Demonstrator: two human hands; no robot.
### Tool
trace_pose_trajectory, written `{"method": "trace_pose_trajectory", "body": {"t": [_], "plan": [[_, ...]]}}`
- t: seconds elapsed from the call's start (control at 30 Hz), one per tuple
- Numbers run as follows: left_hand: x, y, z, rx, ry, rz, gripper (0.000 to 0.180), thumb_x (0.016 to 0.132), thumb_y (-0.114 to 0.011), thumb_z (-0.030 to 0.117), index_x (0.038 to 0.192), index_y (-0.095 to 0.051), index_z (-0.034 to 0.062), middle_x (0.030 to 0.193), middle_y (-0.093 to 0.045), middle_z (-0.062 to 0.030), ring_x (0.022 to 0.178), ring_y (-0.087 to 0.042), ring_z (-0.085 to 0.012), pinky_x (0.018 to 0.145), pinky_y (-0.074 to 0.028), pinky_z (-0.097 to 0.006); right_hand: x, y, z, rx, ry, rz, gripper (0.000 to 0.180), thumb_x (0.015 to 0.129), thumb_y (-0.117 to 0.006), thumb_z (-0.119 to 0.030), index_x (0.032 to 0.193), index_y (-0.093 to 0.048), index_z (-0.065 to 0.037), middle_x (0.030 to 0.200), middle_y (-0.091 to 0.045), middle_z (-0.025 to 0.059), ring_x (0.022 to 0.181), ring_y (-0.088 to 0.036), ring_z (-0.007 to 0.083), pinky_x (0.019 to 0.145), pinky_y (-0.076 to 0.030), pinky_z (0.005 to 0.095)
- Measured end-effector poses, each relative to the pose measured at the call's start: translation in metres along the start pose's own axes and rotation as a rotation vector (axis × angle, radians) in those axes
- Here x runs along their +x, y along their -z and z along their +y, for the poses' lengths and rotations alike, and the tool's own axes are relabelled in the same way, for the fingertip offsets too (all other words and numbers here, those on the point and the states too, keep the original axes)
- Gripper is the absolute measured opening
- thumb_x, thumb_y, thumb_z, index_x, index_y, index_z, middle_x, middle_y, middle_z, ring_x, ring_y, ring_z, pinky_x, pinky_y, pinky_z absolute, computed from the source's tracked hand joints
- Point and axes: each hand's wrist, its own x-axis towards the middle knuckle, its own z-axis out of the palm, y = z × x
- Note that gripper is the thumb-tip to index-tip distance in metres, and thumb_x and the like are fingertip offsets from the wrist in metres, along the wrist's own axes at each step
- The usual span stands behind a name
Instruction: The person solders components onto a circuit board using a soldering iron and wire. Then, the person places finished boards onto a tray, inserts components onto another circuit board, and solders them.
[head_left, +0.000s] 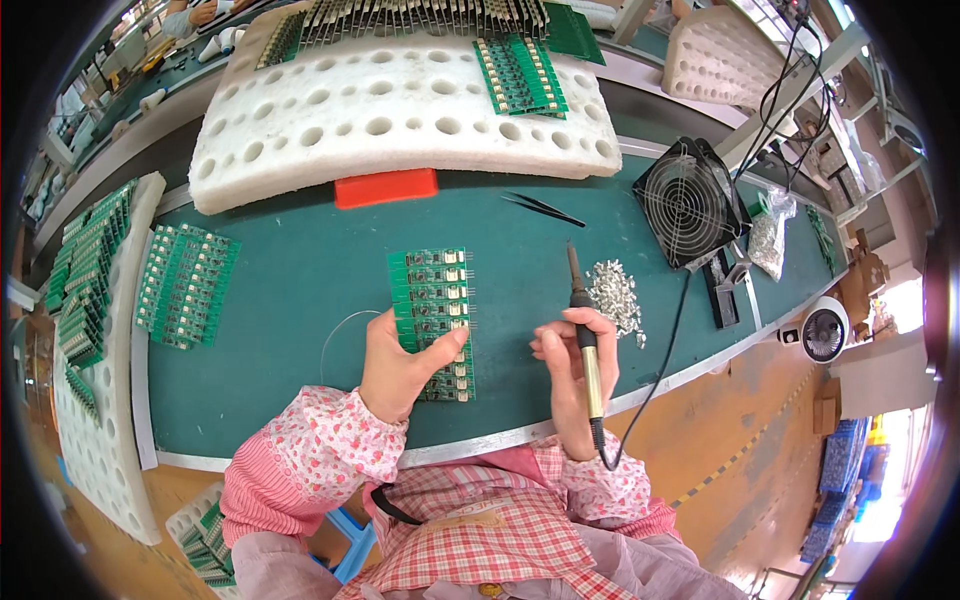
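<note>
My left hand (405, 365) grips a green circuit board panel (425, 300) by its left side, the thumb pressed across its face. The panel carries a row of repeated small modules with thin pins along the right edge. In my right hand (572, 375) is a soldering iron (590, 370), held by its handle with the tip pointing away from me. The iron stays apart from the panel. Beside its tip, to the right, lies a heap of small silvery parts (614, 298). A thin wire (340, 330) curves out near my left hand.
White foam trays (400, 130) with boards stand at the back and along the left (110, 430). Another board panel (188, 285) lies at left. Tweezers (545, 208), a black fan (690, 203), a plastic bag of parts (770, 235) and a red block (386, 188) are on the green mat.
</note>
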Motion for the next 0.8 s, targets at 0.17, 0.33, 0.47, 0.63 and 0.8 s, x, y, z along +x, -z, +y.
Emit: {"method": "trace_pose_trajectory", "body": {"t": [0.17, 0.33, 0.47, 0.63, 0.8], "plan": [[0.002, -0.001, 0.002, -0.091, 0.09, -0.03, 0.02, 0.078, -0.069, 0.005, 0.097, -0.061, 0.0014, 0.085, -0.064, -0.0016, 0.073, -0.057, -0.0067, 0.067, -0.048, -0.025, 0.0, 0.022, 0.004, -0.112, 0.078, 0.007, 0.024, 0.086, -0.061, -0.002, 0.107, -0.049, -0.002, 0.082, -0.062, 0.0079, 0.075, -0.061, 0.0127, 0.07, -0.049, 0.024], [0.0, 0.0, 0.004, 0.094, -0.03, -0.04, 0.02, 0.077, -0.071, 0.006, 0.095, -0.063, 0.0014, 0.081, -0.064, -0.0017, 0.073, -0.058, -0.0064, 0.063, -0.048, -0.025, -0.004, 0.033, 0.003, -0.171, 0.105, 0.001, 0.022, 0.086, -0.06, -0.003, 0.106, -0.05, -0.001, 0.079, -0.063, 0.0077, 0.074, -0.062, 0.0123, 0.068, -0.049, 0.0238], [-0.005, -0.005, 0.006, 0.262, -0.157, -0.026, 0.021, 0.071, -0.075, 0.005, 0.09, -0.066, 0.0008, 0.076, -0.064, -0.002, 0.068, -0.057, -0.0089, 0.059, -0.047, -0.025, -0.009, 0.037, -0.009, -0.189, 0.079, -0.015, 0.024, 0.089, -0.057, -0.005, 0.111, -0.051, -0.001, 0.078, -0.065, 0.0091, 0.072, -0.064, 0.013, 0.066, -0.049, 0.024], [0.004, 0.01, 0.0, 0.766, -0.652, -0.17, 0.028, 0.064, -0.08, 0.005, 0.087, -0.065, -0.0007, 0.074, -0.064, -0.003, 0.067, -0.057, -0.0107, 0.059, -0.047, -0.025, -0.011, 0.049, -0.011, -0.229, 0.165, -0.052, 0.026, 0.089, -0.056, -0.005, 0.114, -0.052, -0.001, 0.078, -0.066, 0.0102, 0.07, -0.065, 0.0141, 0.067, -0.05, 0.0244], [-0.003, -0.006, 0.001, 0.318, -0.197, -0.117, 0.023, 0.069, -0.079, 0.006, 0.087, -0.065, 0.0006, 0.077, -0.065, -0.0017, 0.068, -0.059, -0.01, 0.062, -0.049, -0.025, -0.015, 0.031, -0.009, -0.148, 0.109, -0.029, 0.029, 0.086, -0.059, -0.001, 0.114, -0.052, -0.002, 0.081, -0.067, 0.01, 0.073, -0.065, 0.0142, 0.069, -0.051, 0.0246]]}}
